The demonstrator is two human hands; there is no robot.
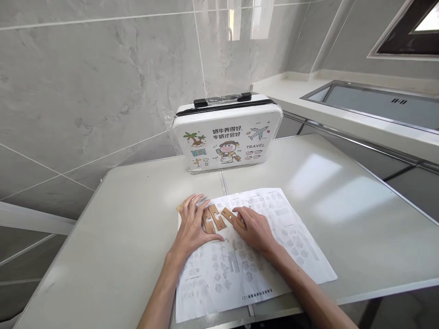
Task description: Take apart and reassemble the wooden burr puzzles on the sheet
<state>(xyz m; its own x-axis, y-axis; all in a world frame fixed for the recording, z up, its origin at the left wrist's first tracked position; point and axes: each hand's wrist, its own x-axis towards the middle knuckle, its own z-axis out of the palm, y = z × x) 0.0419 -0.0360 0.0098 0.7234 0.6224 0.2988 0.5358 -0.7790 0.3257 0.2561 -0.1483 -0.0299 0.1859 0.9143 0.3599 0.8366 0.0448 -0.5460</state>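
Note:
My left hand (188, 227) lies over several flat wooden puzzle pieces on the printed sheet, its fingers and thumb spread. A notched wooden piece (218, 218) shows just right of its fingers, and another notched piece (207, 224) lies partly beneath them. At the far side of that hand, the tip of a lighter wooden piece (178, 208) sticks out. My right hand (255, 228) is closed on one end of a wooden puzzle piece (227, 214) with a cutout, held at a slant beside the notched ones. The fingers hide part of each piece.
Under both hands the white printed sheet (274, 269) with small diagrams rests on a pale table (113, 246). Behind it stands a white cartoon-printed case (206, 155) with a black handle, wrapped in clear plastic. A counter with a sink (370, 103) runs along the right.

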